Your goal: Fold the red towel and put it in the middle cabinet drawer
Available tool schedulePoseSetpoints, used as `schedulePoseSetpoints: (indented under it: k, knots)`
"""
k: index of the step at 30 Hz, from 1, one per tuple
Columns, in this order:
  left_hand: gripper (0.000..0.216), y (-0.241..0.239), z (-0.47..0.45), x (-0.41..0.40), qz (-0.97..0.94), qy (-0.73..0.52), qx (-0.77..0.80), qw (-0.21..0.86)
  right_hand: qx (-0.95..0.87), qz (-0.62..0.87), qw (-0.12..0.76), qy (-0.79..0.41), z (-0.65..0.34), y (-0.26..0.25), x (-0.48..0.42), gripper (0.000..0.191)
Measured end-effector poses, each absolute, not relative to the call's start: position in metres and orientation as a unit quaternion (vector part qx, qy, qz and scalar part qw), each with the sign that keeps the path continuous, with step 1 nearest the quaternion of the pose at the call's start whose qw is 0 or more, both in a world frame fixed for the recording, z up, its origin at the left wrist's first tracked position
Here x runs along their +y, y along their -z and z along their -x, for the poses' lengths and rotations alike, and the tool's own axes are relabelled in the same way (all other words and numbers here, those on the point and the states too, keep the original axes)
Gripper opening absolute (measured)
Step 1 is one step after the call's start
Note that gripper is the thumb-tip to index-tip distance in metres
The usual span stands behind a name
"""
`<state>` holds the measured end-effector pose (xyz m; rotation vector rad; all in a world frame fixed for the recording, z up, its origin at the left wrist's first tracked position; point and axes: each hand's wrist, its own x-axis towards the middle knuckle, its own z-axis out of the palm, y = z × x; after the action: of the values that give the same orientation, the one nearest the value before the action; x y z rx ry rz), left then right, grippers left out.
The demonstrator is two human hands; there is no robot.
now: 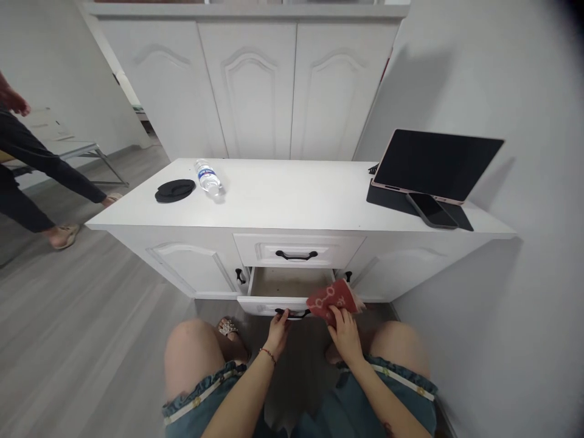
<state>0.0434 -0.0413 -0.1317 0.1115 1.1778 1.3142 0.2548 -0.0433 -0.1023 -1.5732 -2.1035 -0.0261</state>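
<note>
The right hand (345, 331) pinches one flat red packet (332, 300) over the open lower drawer (285, 286); the left hand (278, 328) curls around its one black curved handle (292, 314). Above the drawer, one clear plastic bottle (208, 177) lies on the smooth white cabinet top (292, 194).

open drawer (287, 283): seemingly bare inside | top drawer (296, 249) close overhead | knees flank approach

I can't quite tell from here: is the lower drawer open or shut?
Open. The lower drawer is pulled out, its bare inside showing; the left hand grips its handle and the right hand holds a red packet at its edge.
</note>
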Motion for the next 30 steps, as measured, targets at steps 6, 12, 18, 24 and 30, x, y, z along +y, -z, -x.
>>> schedulePoseSetpoints:
  k: [6, 12, 18, 24, 30]
  knots:
    - [0.046, 0.126, -0.047, -0.043, -0.04, -0.587, 0.512, 0.626, -0.752, 0.589, 0.292, -0.041, -0.241, 0.125, -0.042, 0.038]
    - [0.041, 0.127, -0.048, -0.047, -0.048, -0.597, 0.51, 0.617, -0.735, 0.576, 0.348, -0.082, -0.215, 0.125, -0.044, 0.035]
    - [0.04, 0.13, -0.048, -0.049, -0.055, -0.597, 0.51, 0.616, -0.732, 0.569, 0.362, -0.095, -0.2, 0.122, -0.046, 0.041]
    - [0.04, 0.13, -0.049, -0.049, -0.042, -0.601, 0.498, 0.624, -0.758, 0.549, 0.344, -0.078, -0.184, 0.112, -0.049, 0.043]
    - [0.037, 0.133, -0.046, -0.056, -0.026, -0.599, 0.467, 0.65, -0.788, 0.53, 0.298, -0.097, -0.156, 0.102, -0.052, 0.049]
